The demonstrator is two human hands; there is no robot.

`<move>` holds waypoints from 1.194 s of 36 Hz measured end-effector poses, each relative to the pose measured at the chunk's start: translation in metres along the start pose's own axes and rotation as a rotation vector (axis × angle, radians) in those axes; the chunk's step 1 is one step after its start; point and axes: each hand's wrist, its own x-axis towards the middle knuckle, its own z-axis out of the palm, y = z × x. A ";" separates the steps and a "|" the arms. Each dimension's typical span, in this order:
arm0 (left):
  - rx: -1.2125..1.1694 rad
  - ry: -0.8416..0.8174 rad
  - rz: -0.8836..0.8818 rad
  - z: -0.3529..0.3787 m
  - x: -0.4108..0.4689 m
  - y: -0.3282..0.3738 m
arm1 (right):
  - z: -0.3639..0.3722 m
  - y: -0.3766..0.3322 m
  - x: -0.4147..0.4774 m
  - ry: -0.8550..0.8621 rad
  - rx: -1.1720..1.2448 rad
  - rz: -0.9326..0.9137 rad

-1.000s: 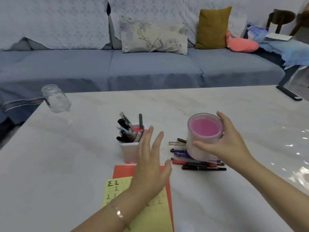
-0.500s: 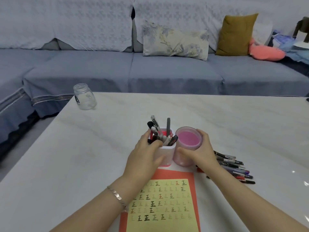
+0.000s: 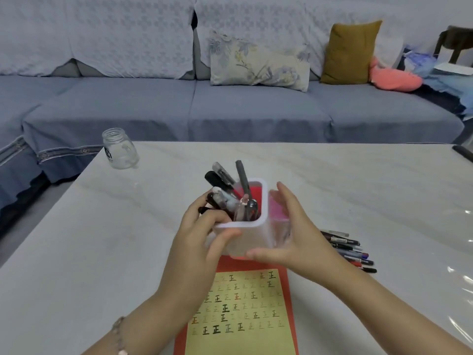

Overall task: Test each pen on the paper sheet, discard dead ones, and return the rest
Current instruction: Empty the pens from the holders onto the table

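Observation:
A white square pen holder (image 3: 245, 237) with a red inside is tilted toward me, and several dark pens (image 3: 230, 190) stick out of it. My left hand (image 3: 202, 234) grips its left side, fingers among the pens. My right hand (image 3: 299, 237) wraps its right side, thumb along the lower front edge. A round pink cup (image 3: 279, 211) shows only as a sliver between my right palm and the holder. Below lies the yellow paper sheet (image 3: 243, 311) with rows of test marks, on a red board (image 3: 290, 303). Several loose pens (image 3: 348, 249) lie on the table to the right.
The white marble table (image 3: 102, 252) carries an empty glass jar (image 3: 119, 148) at its far left corner and a dark remote (image 3: 463, 152) at the far right edge. A grey-blue sofa (image 3: 256, 108) with cushions runs behind the table.
My left hand closed on the pen holder. My right hand brought the pink cup from the loose pens beside the holder, then wrapped onto the holder, which now sits nearer me and tilted.

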 end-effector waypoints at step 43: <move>0.793 -0.638 0.053 0.227 -0.013 -0.044 | -0.186 0.127 -0.047 0.065 -1.604 -0.267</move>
